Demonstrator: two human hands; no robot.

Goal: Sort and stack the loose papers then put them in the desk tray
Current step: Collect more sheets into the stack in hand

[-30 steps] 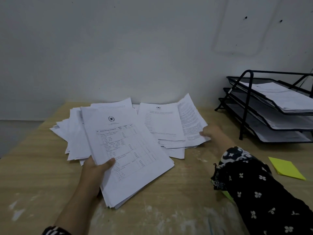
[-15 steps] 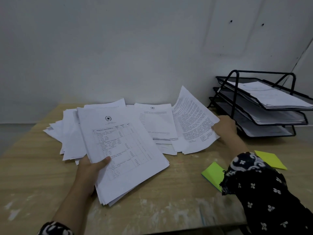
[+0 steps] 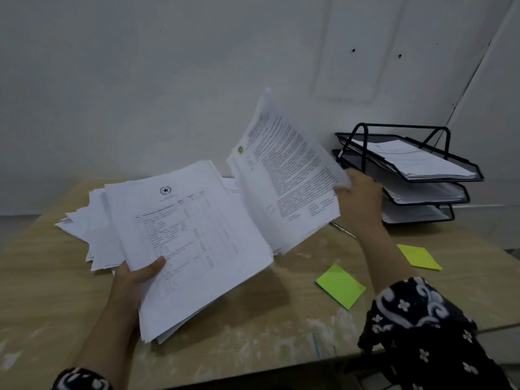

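Your right hand (image 3: 356, 198) pinches a raised bunch of printed white papers (image 3: 289, 175), your left hand (image 3: 132, 280) grips the thick white paper stack (image 3: 197, 240) over the wooden surface (image 3: 267, 333). The black wire three-tier desk tray (image 3: 408, 170) sits right beside your right hand, long axis running away rightward.

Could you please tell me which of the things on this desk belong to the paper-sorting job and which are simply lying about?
Part of the job:
left hand gripping the table-page stack
right hand lifting the text-page bundle
loose papers
desk tray

Lying about:
green sticky pad
yellow sticky pad
pen
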